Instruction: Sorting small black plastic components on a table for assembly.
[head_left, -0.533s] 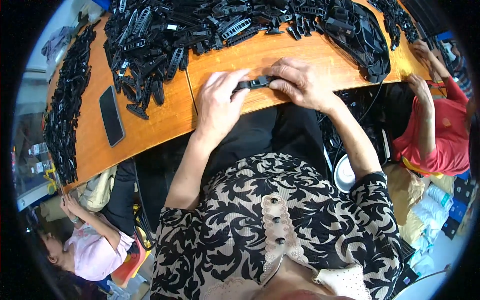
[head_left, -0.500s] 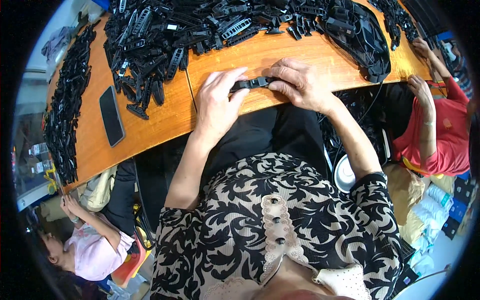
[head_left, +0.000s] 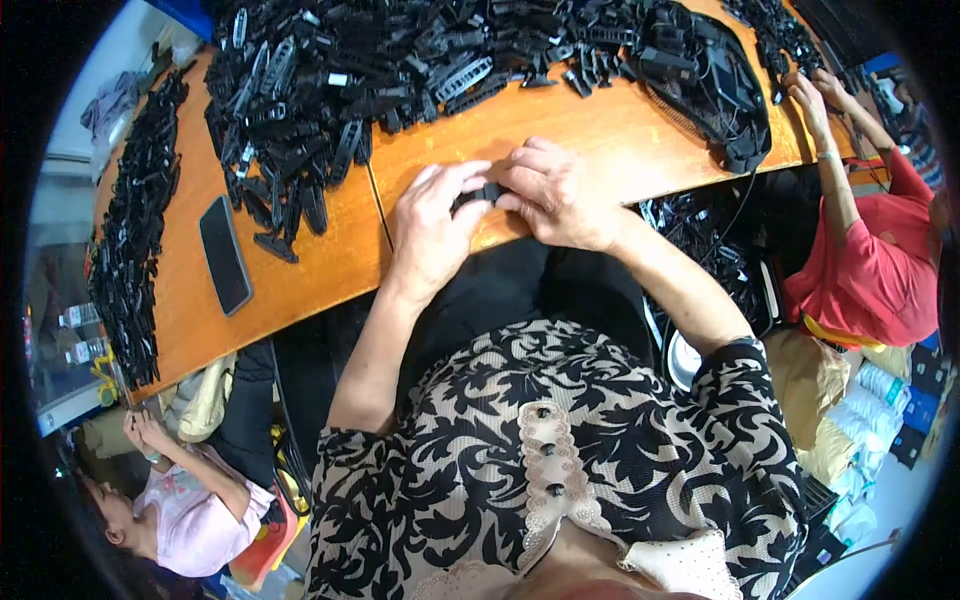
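Above the table's near edge, my hands meet at a small black plastic part point(head_left: 482, 195). My left hand point(head_left: 432, 215) is closed on its left end, thumb below and fingers above. From the other side my right hand point(head_left: 555, 198) pinches the right end. Most of the part is hidden by the fingers, so its exact kind cannot be made out. Beyond my hands lies a large heap of black plastic parts point(head_left: 330, 95), some long with ladder-like slots.
A dark phone point(head_left: 226, 256) lies on the wooden table point(head_left: 300, 270) at left, near a long band of black parts point(head_left: 140, 220). A black bag-like item point(head_left: 710, 85) with a cable sits at right. Co-workers in red point(head_left: 870, 265) and pink point(head_left: 195, 505) sit either side.
My right hand has shifted left toward my left hand, and the part now shows less between them. The red-sleeved person's hands have moved farther onto the table.
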